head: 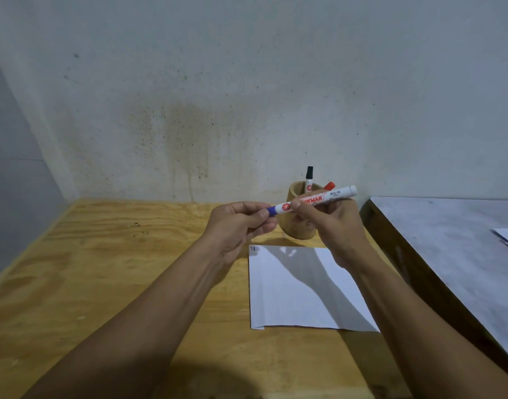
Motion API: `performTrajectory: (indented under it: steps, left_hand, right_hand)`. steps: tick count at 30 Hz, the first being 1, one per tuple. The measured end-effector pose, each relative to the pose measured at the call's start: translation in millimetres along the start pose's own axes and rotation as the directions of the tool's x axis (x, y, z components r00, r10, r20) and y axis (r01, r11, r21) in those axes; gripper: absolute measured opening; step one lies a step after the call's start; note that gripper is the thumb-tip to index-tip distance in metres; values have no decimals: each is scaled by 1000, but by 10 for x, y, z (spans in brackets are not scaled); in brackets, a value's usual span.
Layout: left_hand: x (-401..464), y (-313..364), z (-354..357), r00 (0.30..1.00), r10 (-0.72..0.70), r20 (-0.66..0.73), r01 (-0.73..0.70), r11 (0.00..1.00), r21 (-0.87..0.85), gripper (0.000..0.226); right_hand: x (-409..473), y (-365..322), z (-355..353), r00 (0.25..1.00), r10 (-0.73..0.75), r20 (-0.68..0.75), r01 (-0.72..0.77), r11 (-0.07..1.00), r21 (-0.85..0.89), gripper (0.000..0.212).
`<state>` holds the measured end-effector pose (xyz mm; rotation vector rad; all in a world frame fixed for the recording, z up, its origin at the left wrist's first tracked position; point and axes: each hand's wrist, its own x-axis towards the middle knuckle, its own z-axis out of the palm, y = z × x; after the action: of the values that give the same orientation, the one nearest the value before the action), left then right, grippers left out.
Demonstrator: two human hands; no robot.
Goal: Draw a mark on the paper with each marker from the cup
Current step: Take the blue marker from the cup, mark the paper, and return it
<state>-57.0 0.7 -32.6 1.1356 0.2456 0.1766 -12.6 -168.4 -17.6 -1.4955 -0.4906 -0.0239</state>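
I'm looking down at a plywood table (108, 269). On it sit a wooden cup (297, 226) near the wall and a white paper (298, 295) just in front of it.

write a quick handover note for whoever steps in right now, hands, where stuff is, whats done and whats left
Left hand: pinching the blue cap end of the blue marker.
Right hand: gripping the same marker's barrel, held level above the table.
Cup: behind the hands, with a black marker and a red marker inside.
Paper: flat on the table, small red and blue marks at its far left corner.
Left: black mark not visible yet; return blue to the cup.
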Motion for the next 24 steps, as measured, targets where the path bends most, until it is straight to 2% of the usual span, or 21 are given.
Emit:
performTrajectory:
  steps: [3, 6, 9, 11, 13, 15, 17, 19, 21, 24]
  left_hand:
    - [-4, 24, 108, 1000, 19, -3, -19, 999, 30, 8]
    - [-51, 13, 225, 998, 44, 39, -47, 993, 104, 8]
    - [-59, -37, 404, 993, 110, 36, -115, 926, 360, 24]
    - [16, -62, 469, 970, 243, 28, -212, 779, 590, 32]
    - [96, -52, 478, 928, 362, 83, -293, 578, 761, 35]
    - [194, -30, 456, 904, 392, 171, -340, 416, 843, 40]
    - [296, -11, 440, 892, 348, 287, -389, 274, 879, 49]
    - [379, 17, 442, 890, 260, 373, -423, 169, 890, 55]
    - [429, 24, 442, 890, 184, 416, -440, 115, 891, 55]
    - [481, -23, 412, 896, 135, 424, -434, 55, 899, 55]
  right_hand:
    - [-14, 1, -61, 1000, -10, -20, 10, 1000, -21, 14]
    - [4, 63, -129, 998, 51, -37, -52, 998, -38, 18]
    - [118, 13, -219, 990, 105, -96, -106, 994, -7, 21]
    - [256, -152, -315, 983, 64, -174, -66, 998, -8, 17]
    - [412, -355, -456, 979, 35, -200, -81, 971, -224, 17]
    - [587, -519, -626, 985, 53, -166, -132, 848, -513, 31]
    - [754, -658, -747, 995, 31, -95, -91, 674, -733, 36]
    - [873, -765, -788, 999, -33, -18, 2, 529, -848, 34]
    - [956, -810, -764, 997, -66, 40, 66, 464, -884, 26]
    - [1035, -756, -659, 998, -13, 63, 63, 434, -899, 14]
